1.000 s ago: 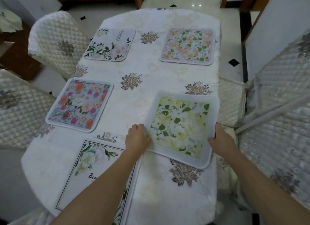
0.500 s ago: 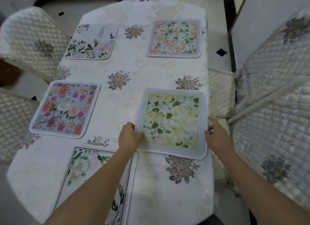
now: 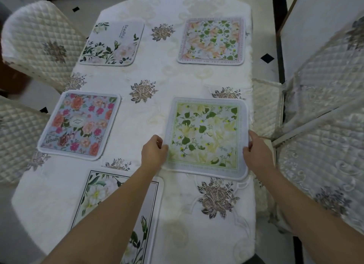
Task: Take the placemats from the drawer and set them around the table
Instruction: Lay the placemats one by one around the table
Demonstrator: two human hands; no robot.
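Between the two hands, flat on the white embroidered tablecloth [image 3: 177, 82]: the green-leaf placemat [image 3: 205, 136], now squared to the table edge rather than skewed as a second ago, with its far edge up against an embroidered rose. On its left edge, the left hand [image 3: 154, 152], fingers curled and pinching the border near the lower left corner, same grip as half a second ago. On its right edge, the right hand [image 3: 256, 151], fingers bent over the border at the table's side, thumb not clearly seen, so pinching or merely pressing cannot be told. Under the left forearm, the large white-flower placemat with a black frame [image 3: 102, 200], unmoved. Left of the left hand, well apart, the pink-rose placemat on pale blue [image 3: 78, 124], in the same spot as before. Farther ahead of the left hand, the white placemat with dark leaves and the word Beautiful [image 3: 112, 44]; ahead of the right hand, the peach-and-green placemat [image 3: 211, 40], both lying as earlier. Right of the right hand, just past the table edge, quilted chair covers [image 3: 319, 98]; more quilted chairs [image 3: 39, 41] off to the left. Whole view shifted slightly since the earlier frames, mats otherwise where they lay.
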